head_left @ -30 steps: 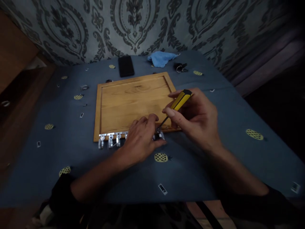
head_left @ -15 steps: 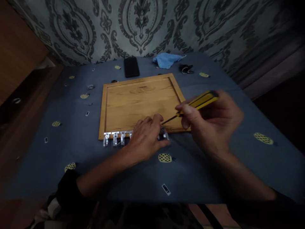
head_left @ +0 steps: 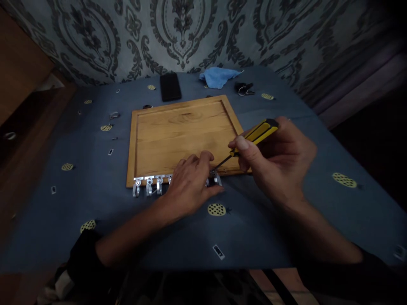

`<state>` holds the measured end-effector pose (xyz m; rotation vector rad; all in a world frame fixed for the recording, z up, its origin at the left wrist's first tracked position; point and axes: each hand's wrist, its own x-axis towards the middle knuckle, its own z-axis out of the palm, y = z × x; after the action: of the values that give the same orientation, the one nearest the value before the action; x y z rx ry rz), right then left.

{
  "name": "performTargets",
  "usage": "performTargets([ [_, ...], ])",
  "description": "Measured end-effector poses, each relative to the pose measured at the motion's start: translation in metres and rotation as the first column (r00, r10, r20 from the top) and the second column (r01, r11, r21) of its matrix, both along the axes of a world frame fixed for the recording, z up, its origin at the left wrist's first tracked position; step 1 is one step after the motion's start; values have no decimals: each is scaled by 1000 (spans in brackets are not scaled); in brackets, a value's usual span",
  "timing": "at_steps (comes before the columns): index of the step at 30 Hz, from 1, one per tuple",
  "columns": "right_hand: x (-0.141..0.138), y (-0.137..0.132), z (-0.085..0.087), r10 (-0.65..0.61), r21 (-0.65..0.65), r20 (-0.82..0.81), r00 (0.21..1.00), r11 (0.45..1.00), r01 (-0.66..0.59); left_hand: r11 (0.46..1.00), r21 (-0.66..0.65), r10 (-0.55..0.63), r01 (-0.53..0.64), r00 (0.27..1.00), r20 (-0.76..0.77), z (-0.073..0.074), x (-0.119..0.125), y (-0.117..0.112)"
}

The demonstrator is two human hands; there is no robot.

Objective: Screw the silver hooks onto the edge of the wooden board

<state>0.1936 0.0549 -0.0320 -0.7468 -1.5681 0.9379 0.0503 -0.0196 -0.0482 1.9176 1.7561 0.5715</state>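
Note:
A wooden framed board [head_left: 178, 135] lies on the table, with several silver metal hooks [head_left: 159, 183] in a row along its near edge. My left hand [head_left: 190, 178] rests over that edge, its fingers on the board and its thumb below, around a metal hook [head_left: 214, 178] at the right end of the row. In my right hand [head_left: 276, 161] is a yellow and black screwdriver [head_left: 259, 132], held tilted in closed fingers. Its tip reaches down to that right-hand hook; whether it sits on a screw is too small to tell. My left hand hides part of the row.
Behind the board lie a black phone [head_left: 170, 87], a blue cloth [head_left: 219, 77] and a black clip-like object [head_left: 244, 88]. A loose metal hook [head_left: 114, 115] and a small metal piece [head_left: 114, 138] lie to the left. The patterned tablecloth [head_left: 95, 169] covers the table.
The screwdriver tip has come down slightly onto the right-hand hook, with my right hand following. My left hand stays over the board's edge. The whole view has shifted a little.

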Motion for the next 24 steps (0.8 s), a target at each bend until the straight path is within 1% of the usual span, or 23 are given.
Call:
performTargets([
  [5,2,1,-1,14,-6,38,999,1000,-13,1000,7,-3,4,1000,-5,-2,0,0],
  [12,2,-1,2,51,-50,67,996,998,-47,1000,16,-1,1,1000,-14,-3,0,0],
  [15,7,1,6,120,-90,96,988,990,-112,1000,-13,7,-7,1000,-26,0,0,0],
  [17,11,2,10,195,-141,121,973,974,-177,1000,-23,11,-12,999,-30,1,1,0],
  [19,14,3,13,242,-181,133,961,959,-216,1000,-17,11,-11,1000,-24,1,0,0],
  [21,16,4,16,230,-183,139,963,962,-203,1000,-14,8,-8,1000,-19,1,0,0],
  [24,14,3,15,160,-134,147,976,981,-140,1000,-20,7,-8,1000,-28,1,1,0],
])
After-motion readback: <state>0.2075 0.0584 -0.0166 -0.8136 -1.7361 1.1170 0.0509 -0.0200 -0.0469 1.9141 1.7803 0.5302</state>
